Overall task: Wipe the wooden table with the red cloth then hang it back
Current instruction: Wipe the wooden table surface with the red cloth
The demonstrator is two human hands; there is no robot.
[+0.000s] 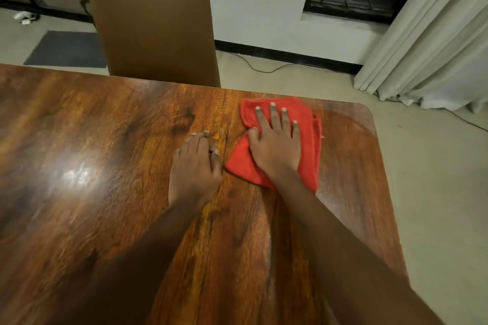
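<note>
The red cloth [309, 145] lies bunched near the far right corner of the wooden table [92, 140]. My right hand [276, 145] presses flat on top of the cloth, fingers spread toward the far edge and thumb tucked against a fold. My left hand [196, 166] rests on the bare wood just left of the cloth, fingers together and bent, holding nothing. A faint damp sheen shows on the wood to the right of the cloth.
A brown padded chair [155, 24] stands against the table's far edge. White curtains [435, 42] hang at the right, a dark cable [264, 68] runs along the floor by the wall, and a grey mat [66, 49] lies at the far left.
</note>
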